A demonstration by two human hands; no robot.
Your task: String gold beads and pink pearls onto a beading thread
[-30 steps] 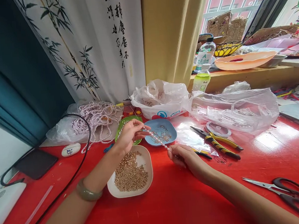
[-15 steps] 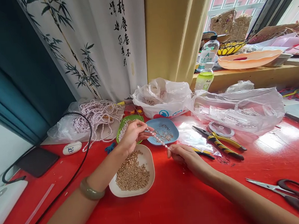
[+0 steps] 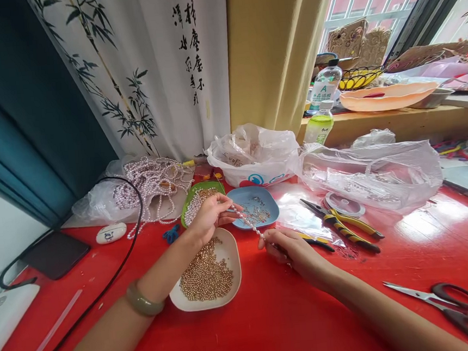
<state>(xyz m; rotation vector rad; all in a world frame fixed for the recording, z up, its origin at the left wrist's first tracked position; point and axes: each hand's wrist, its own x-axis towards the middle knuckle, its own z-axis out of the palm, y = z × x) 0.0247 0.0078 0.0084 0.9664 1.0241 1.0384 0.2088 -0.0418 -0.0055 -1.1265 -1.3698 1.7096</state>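
A short string of pale beads (image 3: 247,221) is stretched between my two hands, slanting down to the right. My left hand (image 3: 212,214) pinches its upper end, above the edges of the green and blue dishes. My right hand (image 3: 284,244) has its fingers closed on the lower end, over the red table. Below my left hand sits a white dish (image 3: 235,276) of gold beads (image 3: 207,276). The green dish (image 3: 186,206) holds pink and gold beads, partly behind my left hand. Small metal bits lie in the blue dish (image 3: 266,197).
Long-nose pliers (image 3: 343,226) lie right of my right hand, near a clear spool (image 3: 345,204). Scissors (image 3: 441,299) rest at the right front. Plastic bags (image 3: 252,157) and bead strands (image 3: 148,180) line the back. A black cable (image 3: 136,228) curves across the left.
The view has shifted very slightly. Both hands keep their hold on the bead string, with hardly any movement.
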